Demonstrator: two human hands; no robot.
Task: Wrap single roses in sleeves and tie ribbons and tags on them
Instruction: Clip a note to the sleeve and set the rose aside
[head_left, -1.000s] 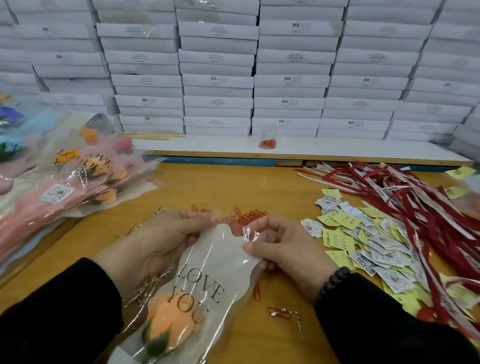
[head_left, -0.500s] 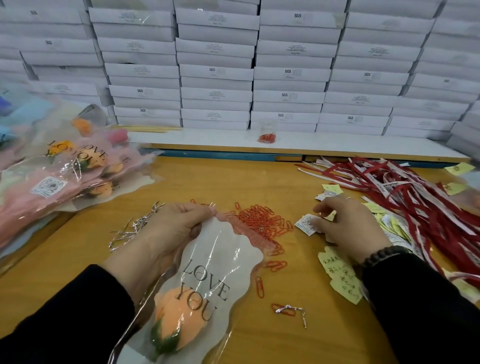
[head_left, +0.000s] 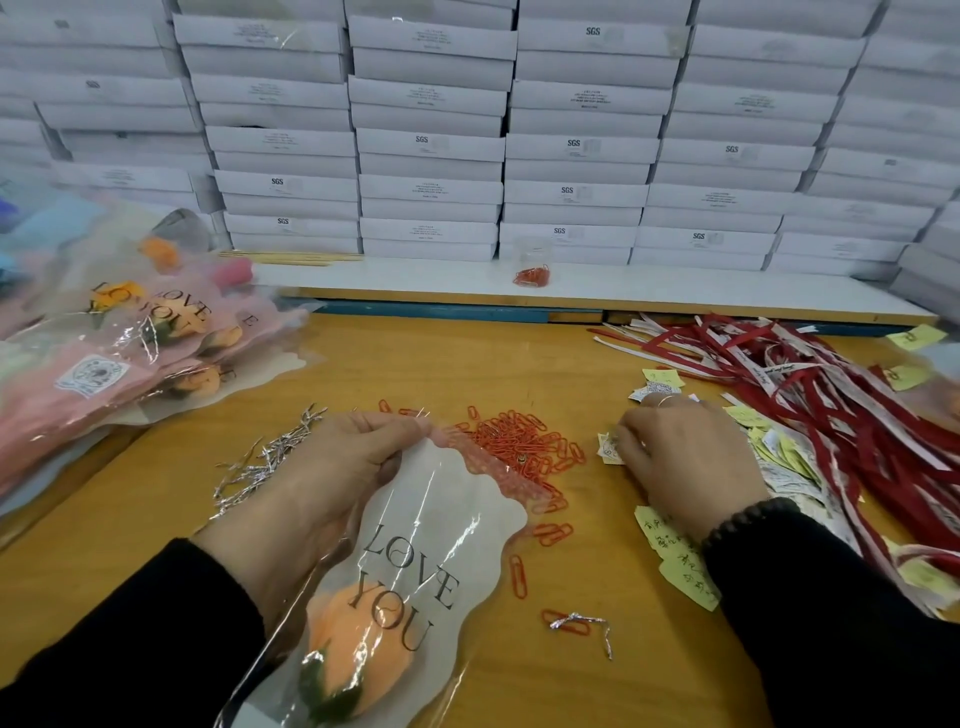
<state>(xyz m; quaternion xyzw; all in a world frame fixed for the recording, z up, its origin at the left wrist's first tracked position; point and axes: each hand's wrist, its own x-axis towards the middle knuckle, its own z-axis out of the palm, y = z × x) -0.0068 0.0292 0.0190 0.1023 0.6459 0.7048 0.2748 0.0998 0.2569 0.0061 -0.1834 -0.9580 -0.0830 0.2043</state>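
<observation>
Left hand (head_left: 332, 467) pinches the flimsy, slippery sleeve (head_left: 431, 525) at its rim — we'd grip there; right hand (head_left: 680, 462) fingers a tag (head_left: 609, 450) (grip unclear).

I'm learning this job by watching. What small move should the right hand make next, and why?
Probably pinch one tag and carry it to the sleeve's top edge. The right hand rests on the tag pile with fingers at a tag, while the left hand holds the sleeve with the rose inside.

Left hand (head_left: 332, 467) pinches sleeve (head_left: 436, 525) top; right hand (head_left: 685, 462) on tags (head_left: 779, 467).
</observation>
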